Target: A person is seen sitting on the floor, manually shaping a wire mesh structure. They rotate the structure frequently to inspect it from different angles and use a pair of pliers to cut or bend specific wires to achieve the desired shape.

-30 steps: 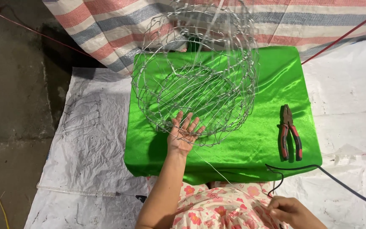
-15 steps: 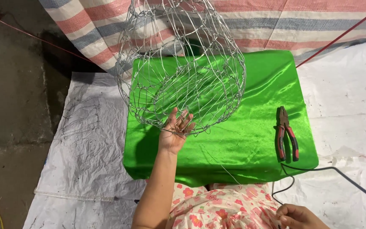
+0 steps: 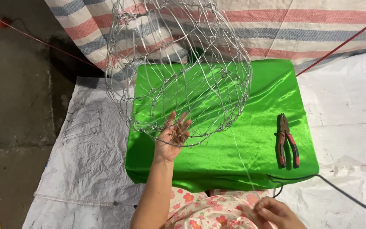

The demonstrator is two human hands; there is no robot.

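Observation:
A large rounded wire-mesh basket (image 3: 183,72) is lifted and tilted above a table draped in shiny green cloth (image 3: 242,148). My left hand (image 3: 172,138) grips the basket's lower rim from below, palm up, fingers through the mesh. My right hand (image 3: 276,212) is low near my lap in a floral garment, fingers pinched on a thin loose wire (image 3: 242,161) that runs up toward the basket. Red-handled pliers (image 3: 286,142) lie on the cloth to the right, apart from both hands.
A striped tarp (image 3: 310,25) hangs behind the table. White plastic sheeting (image 3: 81,144) covers the floor on both sides, with bare concrete (image 3: 13,106) to the left. A dark cable (image 3: 339,191) trails off the table's front right corner, and a red cord (image 3: 344,42) crosses the upper right.
My left hand has lifted the wire basket higher and tipped it leftward off the cloth. My right hand has stayed low near my lap.

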